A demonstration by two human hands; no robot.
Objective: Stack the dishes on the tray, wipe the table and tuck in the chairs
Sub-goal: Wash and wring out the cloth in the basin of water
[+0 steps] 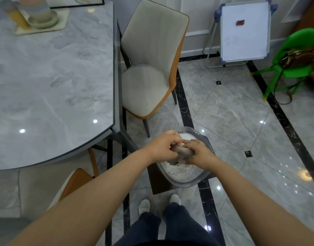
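Grey, damp-looking cloth point(180, 154) is bunched between both hands above a clear glass basin point(193, 181) that sits on a dark stand on the floor, right of the table corner; the basin holds pale water flecked with dark specks. The left hand point(164, 146) has its fingers curled round the upper left end of the cloth, and the right hand point(198, 153) has its fingers closed over the right end, the two hands nearly touching as they grip it. A twisted tail of the cloth hangs down between them toward the water. The grey marble-look table point(51, 82) fills the left of the view, its glossy top showing ceiling-light reflections; at its far corner a placemat point(62, 23) carries a pale round dish point(46, 19) with a cup-like vessel on it and a yellow cylinder beside it. A cream-and-orange dining chair point(149, 68) stands at the table's right edge, pulled out from it and turned at an angle. A second orange-backed chair point(76, 181) shows at the near edge, partly under the tabletop. By the far wall a small whiteboard point(244, 31) on a folding stand bears a red smudge, with no writing that can be read. A green plastic chair point(292, 68) with a brown bag on it stands at the right.
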